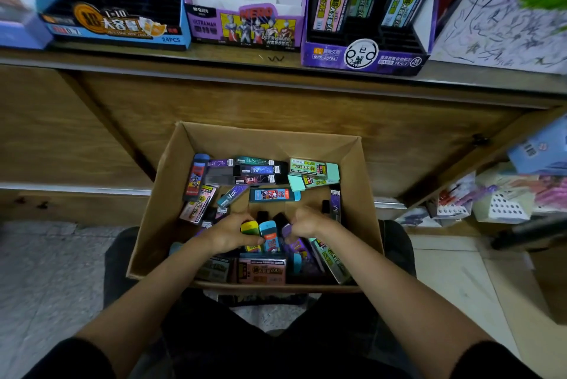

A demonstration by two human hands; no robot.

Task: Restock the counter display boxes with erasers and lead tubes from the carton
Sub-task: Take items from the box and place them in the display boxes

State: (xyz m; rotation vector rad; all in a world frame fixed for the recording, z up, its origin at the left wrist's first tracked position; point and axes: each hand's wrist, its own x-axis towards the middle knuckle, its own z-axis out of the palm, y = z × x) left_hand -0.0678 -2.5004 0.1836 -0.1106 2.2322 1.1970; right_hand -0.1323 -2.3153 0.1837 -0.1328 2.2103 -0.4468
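Both hands are down in the carton [164,194], which sits low, well below and nearer the person than the counter [276,64]. The left hand [228,233] has its fingers curled round a yellow-capped tube [249,227], and the right hand [308,222] pinches a purple tube [288,229]. A blue tube [269,233] stands upright between the 2 grips, close against both, and I cannot tell which hand, if either, bears it. So both grips are narrow and holding stock. The step looks like gathering a small bundle of the cartoon-printed lead tubes. Their match seems to be the Ultraman display box [245,25], up and ahead of the grips on the counter, between a blue display box [116,25] to the left and a purple display box [365,56] to the right. To do it well, square the 3 tubes cap-up and side by side before lifting, so they slot straight into the box's rows. Press them together from both sides rather than pinching the caps, which might pull off. Ahead and to the right of the grips lie mint tubes [313,168], and under the wrists a pink tube [262,269]. These likely belong in the right-hand box, so leave them for a separate pass. Lift clear of the carton's far wall, since a snag could spill the bundle
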